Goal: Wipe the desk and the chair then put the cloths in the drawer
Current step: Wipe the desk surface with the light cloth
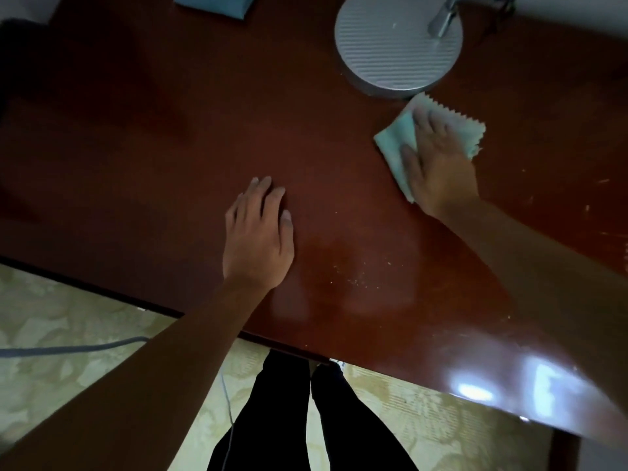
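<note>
Right hand (438, 154): grip flat and spread, palm pressing a pale green cloth (394, 137) onto the table (170, 147); nothing pinched. Left hand (258, 232): fingers extended, resting on bare table, holding nothing. Round grey lamp base (397, 45) stands just beyond the cloth, nearly touching its far corner. Crumbs (356, 280) lie near the front edge. A blue object (217, 3) sits at the far edge.

I can read no text, label, brand, number or sign anywhere here, not on my desk (170, 147), nor on the cloth (394, 141), nor on the round lamp base (390, 52).
</note>
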A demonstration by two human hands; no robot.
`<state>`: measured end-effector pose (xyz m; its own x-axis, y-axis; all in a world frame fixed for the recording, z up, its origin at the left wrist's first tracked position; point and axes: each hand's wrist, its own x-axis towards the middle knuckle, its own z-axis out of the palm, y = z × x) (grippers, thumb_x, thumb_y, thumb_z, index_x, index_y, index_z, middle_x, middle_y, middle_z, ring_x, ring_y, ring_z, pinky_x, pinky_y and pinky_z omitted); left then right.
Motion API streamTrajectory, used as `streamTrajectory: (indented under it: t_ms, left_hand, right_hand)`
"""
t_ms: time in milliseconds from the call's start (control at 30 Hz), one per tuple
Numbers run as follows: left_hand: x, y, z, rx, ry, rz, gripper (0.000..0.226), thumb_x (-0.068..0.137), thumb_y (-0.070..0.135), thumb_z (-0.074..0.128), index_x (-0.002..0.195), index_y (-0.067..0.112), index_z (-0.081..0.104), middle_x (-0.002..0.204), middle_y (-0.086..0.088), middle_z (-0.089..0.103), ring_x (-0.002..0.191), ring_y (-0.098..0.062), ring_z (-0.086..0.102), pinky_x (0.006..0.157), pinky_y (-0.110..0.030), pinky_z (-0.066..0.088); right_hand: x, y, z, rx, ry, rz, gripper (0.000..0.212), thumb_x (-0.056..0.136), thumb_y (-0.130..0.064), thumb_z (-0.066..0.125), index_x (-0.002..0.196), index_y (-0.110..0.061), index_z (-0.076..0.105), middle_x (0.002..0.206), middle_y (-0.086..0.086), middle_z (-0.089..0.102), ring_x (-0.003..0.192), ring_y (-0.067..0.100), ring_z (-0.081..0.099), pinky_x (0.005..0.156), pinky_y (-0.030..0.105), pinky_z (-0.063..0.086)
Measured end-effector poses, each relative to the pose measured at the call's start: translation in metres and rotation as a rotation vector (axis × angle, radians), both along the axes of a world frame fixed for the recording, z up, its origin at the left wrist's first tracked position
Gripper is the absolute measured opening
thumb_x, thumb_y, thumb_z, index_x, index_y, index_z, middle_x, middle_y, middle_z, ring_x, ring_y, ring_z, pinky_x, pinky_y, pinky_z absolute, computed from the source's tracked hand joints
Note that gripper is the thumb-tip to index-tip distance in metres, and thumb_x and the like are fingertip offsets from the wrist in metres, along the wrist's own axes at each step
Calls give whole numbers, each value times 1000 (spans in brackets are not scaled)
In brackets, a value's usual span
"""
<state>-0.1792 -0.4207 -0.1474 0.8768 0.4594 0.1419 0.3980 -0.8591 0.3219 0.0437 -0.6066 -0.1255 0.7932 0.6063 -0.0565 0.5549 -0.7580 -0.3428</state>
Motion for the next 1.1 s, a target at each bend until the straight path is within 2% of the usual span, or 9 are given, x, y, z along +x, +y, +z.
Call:
streamTrajectory:
  t_ms: [133, 233, 333, 533, 633, 767, 867, 1000, 1100]
  left_hand:
    - [2, 1, 2, 5, 3, 24, 39, 98, 26, 40, 131, 9, 52, 144, -13, 48, 140, -27, 36, 110, -47, 32]
    - [2, -1, 4, 19, 11, 26, 40, 99, 28, 39, 131, 8, 53, 143, -13, 48, 139, -28, 37, 110, -47, 32]
    - [3, 0, 4, 5, 21, 16, 42, 99, 30, 37, 131, 9, 52, 144, -13, 47, 140, -27, 36, 111, -47, 32]
    - [1, 0, 3, -10, 10, 18, 39, 98, 27, 42, 131, 9, 52, 144, -12, 47, 140, -27, 37, 111, -47, 32]
    - [1, 1, 1, -9, 15, 19, 39, 98, 28, 41, 132, 10, 52, 145, -12, 47, 140, -27, 36, 112, -47, 31]
    - [1, 2, 1, 1, 0, 6, 41, 97, 29, 42, 131, 10, 53, 144, -12, 48, 140, -27, 36, 112, -47, 30]
    - [0, 2, 1, 19, -10, -28, 42, 96, 30, 44, 130, 10, 55, 143, -12, 49, 139, -28, 38, 113, -47, 29]
    - [-2, 2, 3, 25, -23, -70, 42, 95, 29, 43, 130, 11, 56, 143, -10, 51, 139, -27, 39, 115, -47, 26]
    - [-11, -3, 6, -14, -23, -176, 43, 95, 26, 40, 133, 13, 54, 145, -7, 50, 140, -24, 38, 116, -47, 24]
  right_hand:
    - [-68, 5, -3, -3, -79, 39, 52, 105, -23, 35, 148, 5, 26, 156, 23, 26, 146, 40, 21, 121, 47, 12]
    - [-158, -14, -5, -9, -70, 293, 53, 102, -27, 38, 148, 1, 34, 156, 19, 31, 145, 37, 26, 118, 53, 24]
    - [-155, -28, -5, -31, -92, 447, 53, 102, -31, 35, 148, -5, 34, 155, 15, 33, 144, 34, 29, 118, 51, 25]
    - [-33, 12, -7, -32, -77, 84, 54, 105, -32, 35, 151, -5, 27, 158, 17, 26, 147, 37, 19, 121, 47, 12]
    - [-52, 23, -10, -47, -112, 86, 55, 105, -36, 31, 152, -8, 27, 160, 13, 23, 149, 34, 16, 121, 47, 10]
    - [-140, -1, -10, -2, -101, 228, 53, 104, -35, 36, 150, -9, 35, 158, 10, 28, 148, 32, 21, 120, 50, 16]
    - [-145, -13, -6, -11, -129, 325, 50, 102, -31, 42, 145, -6, 41, 153, 13, 37, 144, 34, 30, 118, 52, 24]
    - [-81, 1, -4, -41, -137, 84, 51, 104, -29, 40, 146, -1, 36, 154, 16, 35, 145, 36, 26, 120, 48, 18]
    - [-98, 11, -3, -44, -78, 39, 52, 105, -26, 38, 150, -2, 29, 158, 15, 26, 148, 35, 17, 121, 48, 12]
